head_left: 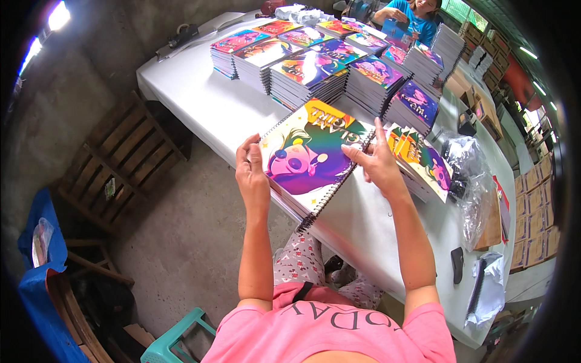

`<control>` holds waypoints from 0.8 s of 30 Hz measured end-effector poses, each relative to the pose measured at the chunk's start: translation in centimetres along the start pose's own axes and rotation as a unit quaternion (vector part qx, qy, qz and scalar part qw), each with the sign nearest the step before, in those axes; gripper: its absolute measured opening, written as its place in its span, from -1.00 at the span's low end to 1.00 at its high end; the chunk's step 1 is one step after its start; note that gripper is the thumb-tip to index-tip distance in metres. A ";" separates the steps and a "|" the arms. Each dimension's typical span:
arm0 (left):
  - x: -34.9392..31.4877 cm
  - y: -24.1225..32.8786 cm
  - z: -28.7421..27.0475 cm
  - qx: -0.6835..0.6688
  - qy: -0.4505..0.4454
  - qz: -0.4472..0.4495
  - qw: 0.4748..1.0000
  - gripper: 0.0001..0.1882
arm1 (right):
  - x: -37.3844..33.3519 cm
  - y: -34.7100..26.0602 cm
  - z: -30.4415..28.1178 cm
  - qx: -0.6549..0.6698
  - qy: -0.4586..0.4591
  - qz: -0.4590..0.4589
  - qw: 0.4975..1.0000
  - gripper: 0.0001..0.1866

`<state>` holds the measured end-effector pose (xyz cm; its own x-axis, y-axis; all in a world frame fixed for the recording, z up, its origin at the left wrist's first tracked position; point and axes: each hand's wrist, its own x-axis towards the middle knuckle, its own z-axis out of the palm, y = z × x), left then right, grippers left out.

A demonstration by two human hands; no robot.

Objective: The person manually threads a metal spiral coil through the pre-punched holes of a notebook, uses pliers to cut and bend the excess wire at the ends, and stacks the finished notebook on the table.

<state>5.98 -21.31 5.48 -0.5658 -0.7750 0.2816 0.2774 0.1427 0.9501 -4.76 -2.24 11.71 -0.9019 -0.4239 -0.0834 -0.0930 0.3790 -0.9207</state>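
Observation:
A spiral notebook [311,157] with a bright cartoon cover lies tilted before me at the table's near edge, its black coil along the lower right side. More page edges and coils show beneath it, but I cannot tell how many notebooks are there. My left hand [249,164] grips its left edge, thumb on top and fingers partly hidden. On the opposite side, my right hand [380,162] clasps the coil edge, thumb over the cover and index finger extended. Just right of that hand lies a smaller fanned pile of notebooks [420,160].
Several notebook stacks [308,75] cover the far part of the white table [187,97]. Crumpled clear plastic [475,199] and a black object [457,265] lie to the right. A person in blue [417,23] is at the far end. A wooden pallet [124,160] and green stool [178,339] stand left.

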 end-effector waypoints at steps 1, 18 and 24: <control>0.0 -0.6 0.1 -0.007 0.014 0.012 1.000 -0.55 | 0.0 0.2 0.0 -0.015 0.006 -0.023 1.000 0.21; -4.3 6.2 2.2 -0.060 0.151 0.315 0.935 -0.71 | -2.2 17.2 -20.4 -0.336 0.398 0.039 0.853 -0.46; -13.0 6.5 12.4 -0.063 -0.322 0.266 0.906 -0.54 | -0.6 22.5 -23.2 0.017 0.357 0.116 0.927 -0.36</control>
<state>5.47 -2.68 9.65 -0.6499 -0.0904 0.7546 0.7085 0.2873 0.6446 -16.14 25.61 -0.12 -0.9460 0.3237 -0.0186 0.1413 0.3600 -0.9222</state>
